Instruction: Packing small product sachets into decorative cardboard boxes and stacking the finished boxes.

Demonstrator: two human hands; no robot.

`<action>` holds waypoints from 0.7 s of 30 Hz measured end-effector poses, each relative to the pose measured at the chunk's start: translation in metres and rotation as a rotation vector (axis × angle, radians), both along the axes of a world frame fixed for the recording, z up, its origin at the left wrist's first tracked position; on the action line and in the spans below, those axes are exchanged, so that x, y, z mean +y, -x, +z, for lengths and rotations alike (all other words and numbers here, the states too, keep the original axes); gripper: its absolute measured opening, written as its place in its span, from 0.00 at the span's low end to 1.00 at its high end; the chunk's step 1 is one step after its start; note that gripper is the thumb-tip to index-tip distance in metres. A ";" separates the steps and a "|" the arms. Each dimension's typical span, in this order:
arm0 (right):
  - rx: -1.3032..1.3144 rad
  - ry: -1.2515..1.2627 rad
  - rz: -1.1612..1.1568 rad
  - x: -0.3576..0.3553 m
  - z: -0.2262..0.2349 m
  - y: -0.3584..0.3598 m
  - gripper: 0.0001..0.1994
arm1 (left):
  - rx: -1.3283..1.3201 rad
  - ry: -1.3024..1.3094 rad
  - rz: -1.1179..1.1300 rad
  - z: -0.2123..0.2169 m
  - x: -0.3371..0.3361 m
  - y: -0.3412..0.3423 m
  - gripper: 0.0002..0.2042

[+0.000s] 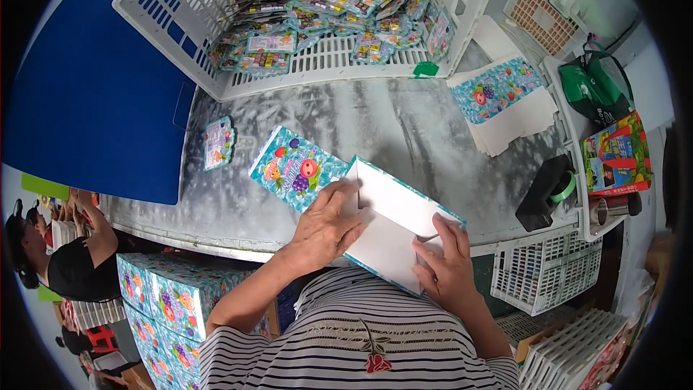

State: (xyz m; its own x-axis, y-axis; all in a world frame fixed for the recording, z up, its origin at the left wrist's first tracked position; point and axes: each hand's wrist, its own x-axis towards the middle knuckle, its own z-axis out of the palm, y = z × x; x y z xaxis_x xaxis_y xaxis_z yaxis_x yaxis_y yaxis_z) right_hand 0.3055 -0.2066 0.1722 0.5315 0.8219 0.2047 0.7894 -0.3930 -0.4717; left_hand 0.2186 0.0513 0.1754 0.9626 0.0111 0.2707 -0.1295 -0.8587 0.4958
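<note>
Between my hands is a partly folded cardboard box (411,195), white inside and printed teal with fruit outside. Its printed lid flap (292,166) extends to the left over the table. My left hand (325,227) grips the box's left end, fingers over the end wall and thumb toward the inside. At the right end, my right hand (444,263) pinches the corner and side flap between thumb and fingers. A flat, scallop-edged packet (219,143) lies on the table to the left, apart from both hands.
A white plastic crate (289,87) on its side holds many packets. Flat box blanks (516,126) are stacked at right, near a black tape dispenser (545,195). Finished-looking printed boxes (162,303) stand below the table's left edge. A co-worker (79,260) is at far left.
</note>
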 end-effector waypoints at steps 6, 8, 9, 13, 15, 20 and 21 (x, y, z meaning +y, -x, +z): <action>0.040 -0.014 0.019 -0.001 0.000 0.003 0.20 | 0.034 -0.048 -0.006 0.000 -0.004 -0.001 0.07; 0.028 -0.006 0.025 -0.001 0.001 0.003 0.20 | 0.024 -0.057 0.005 0.001 -0.006 -0.001 0.07; 0.013 0.018 0.037 -0.001 0.002 0.003 0.21 | 0.014 -0.063 0.013 0.000 -0.007 -0.001 0.07; 0.011 0.051 0.040 0.001 0.005 0.003 0.21 | 0.009 -0.038 0.014 -0.003 -0.005 0.002 0.08; 0.019 0.052 0.034 0.004 0.006 0.002 0.21 | -0.066 0.061 0.061 -0.002 -0.004 0.004 0.12; 0.047 -0.007 -0.010 0.005 0.000 0.004 0.19 | -0.015 0.316 0.143 -0.001 -0.006 0.013 0.18; 0.046 0.002 -0.010 0.003 -0.002 0.004 0.22 | -0.015 0.316 0.145 0.001 -0.006 0.015 0.18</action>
State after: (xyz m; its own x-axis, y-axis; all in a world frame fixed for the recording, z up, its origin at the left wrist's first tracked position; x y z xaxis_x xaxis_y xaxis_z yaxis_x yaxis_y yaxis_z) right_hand 0.3017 -0.2040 0.1703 0.5482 0.8172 0.1782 0.7632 -0.4016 -0.5062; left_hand 0.2032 0.0449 0.1759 0.9408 0.2327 0.2465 -0.0271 -0.6731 0.7391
